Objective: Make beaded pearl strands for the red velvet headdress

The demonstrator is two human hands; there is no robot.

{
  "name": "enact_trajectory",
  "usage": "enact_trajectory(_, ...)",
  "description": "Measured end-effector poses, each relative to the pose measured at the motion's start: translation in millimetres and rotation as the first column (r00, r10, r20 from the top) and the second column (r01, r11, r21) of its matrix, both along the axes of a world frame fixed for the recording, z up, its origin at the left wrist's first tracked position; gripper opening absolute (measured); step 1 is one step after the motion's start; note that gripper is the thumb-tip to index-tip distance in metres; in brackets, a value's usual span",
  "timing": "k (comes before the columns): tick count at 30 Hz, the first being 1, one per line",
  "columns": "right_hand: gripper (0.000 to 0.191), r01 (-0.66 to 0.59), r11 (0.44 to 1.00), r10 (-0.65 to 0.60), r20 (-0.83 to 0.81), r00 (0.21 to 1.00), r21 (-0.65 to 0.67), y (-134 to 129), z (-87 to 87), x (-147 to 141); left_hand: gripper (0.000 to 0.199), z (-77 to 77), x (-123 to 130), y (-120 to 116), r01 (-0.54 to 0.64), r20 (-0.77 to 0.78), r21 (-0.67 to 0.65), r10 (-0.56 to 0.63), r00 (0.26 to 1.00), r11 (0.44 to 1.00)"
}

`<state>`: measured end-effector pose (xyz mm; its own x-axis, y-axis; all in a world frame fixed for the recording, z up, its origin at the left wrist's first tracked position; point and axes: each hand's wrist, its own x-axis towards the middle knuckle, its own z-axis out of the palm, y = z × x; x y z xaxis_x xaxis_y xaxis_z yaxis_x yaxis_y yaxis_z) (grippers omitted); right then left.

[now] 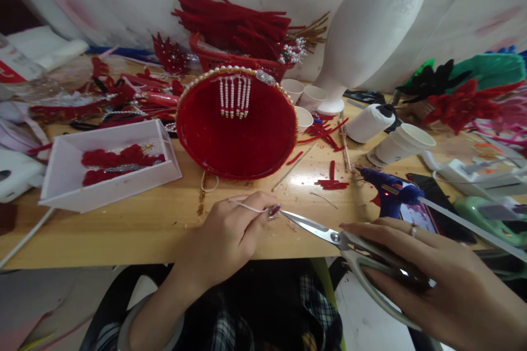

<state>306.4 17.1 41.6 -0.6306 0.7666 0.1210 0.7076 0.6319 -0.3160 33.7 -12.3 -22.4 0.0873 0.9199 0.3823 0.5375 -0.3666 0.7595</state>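
My left hand (234,230) pinches a thin white cord (249,207) between thumb and fingers, low over the front of the table. In my right hand (428,269) is a pair of scissors (315,227) with grey handles, the blades together and their tip touching or almost touching my left fingertips. Behind my hands a round red headpiece (247,142) stands with its hollow side facing me. Pearls and gold beads edge its rim, and short white bead strands (234,97) hang inside at the top. A loop of white cord (209,182) shows by its lower edge.
A white box (111,194) with red trimmings stands at left. On the right lie a blue glue gun (389,189), a phone, paper cups (401,145) and a thread spool (366,122). Behind are a white mannequin head (374,27) and a red basket (239,57) of red stems.
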Motion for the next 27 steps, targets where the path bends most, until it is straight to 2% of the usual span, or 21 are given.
enact_trajectory(3,0.025,0.021,0.999,-0.021,0.009,1.000,0.027,1.8,-1.2,1.7,0.016,-2.1,-0.6,0.8,-0.064,0.057,-0.047,0.066,0.996,0.997)
enact_trajectory(5,0.020,0.039,0.999,-0.039,0.034,0.999,0.009,4.8,-6.1,1.6,0.014,-4.3,-0.4,1.2,-0.093,0.179,-0.120,0.114,0.977,0.988)
enact_trajectory(7,0.017,0.103,0.995,-0.102,0.086,0.991,-0.008,7.6,-15.5,-0.4,0.014,-6.7,0.7,1.5,-0.102,0.324,-0.181,0.157,0.933,0.978)
enact_trajectory(10,0.024,0.182,0.983,-0.181,0.164,0.970,0.008,10.6,-33.4,-5.8,0.015,-9.5,3.6,2.0,-0.102,0.477,-0.221,0.199,0.856,0.970)
enact_trajectory(13,0.030,0.159,0.987,-0.162,0.170,0.972,0.033,14.6,-44.9,-9.1,0.015,-11.3,6.2,2.7,-0.106,0.546,-0.237,0.223,0.808,0.966)
enact_trajectory(16,0.031,0.114,0.993,-0.117,0.131,0.984,0.031,18.2,-43.8,-8.5,0.014,-12.5,8.2,3.2,-0.112,0.558,-0.234,0.228,0.798,0.966)
enact_trajectory(18,0.026,0.134,0.990,-0.136,0.046,0.990,0.044,17.0,-38.4,-10.3,0.013,-12.6,10.3,2.7,-0.111,0.560,-0.221,0.219,0.799,0.969)
enact_trajectory(20,0.017,0.185,0.982,-0.178,-0.128,0.976,0.048,11.8,-33.1,-18.9,0.011,-12.2,13.8,1.5,-0.110,0.559,-0.214,0.215,0.801,0.970)
enact_trajectory(23,0.010,0.201,0.979,-0.192,-0.473,0.860,-0.032,1.2,-31.8,-46.7,0.013,-11.0,20.7,-1.6,-0.091,0.541,-0.213,0.195,0.818,0.973)
enact_trajectory(25,0.010,0.141,0.988,-0.150,-0.603,0.784,-0.062,-3.2,-37.0,-68.8,0.014,-10.1,25.0,-3.2,-0.078,0.525,-0.209,0.179,0.832,0.975)
enact_trajectory(27,0.010,0.125,0.987,-0.162,-0.677,0.718,-0.104,-4.1,-45.2,-86.3,0.015,-9.4,28.4,-3.7,-0.082,0.512,-0.204,0.178,0.840,0.975)
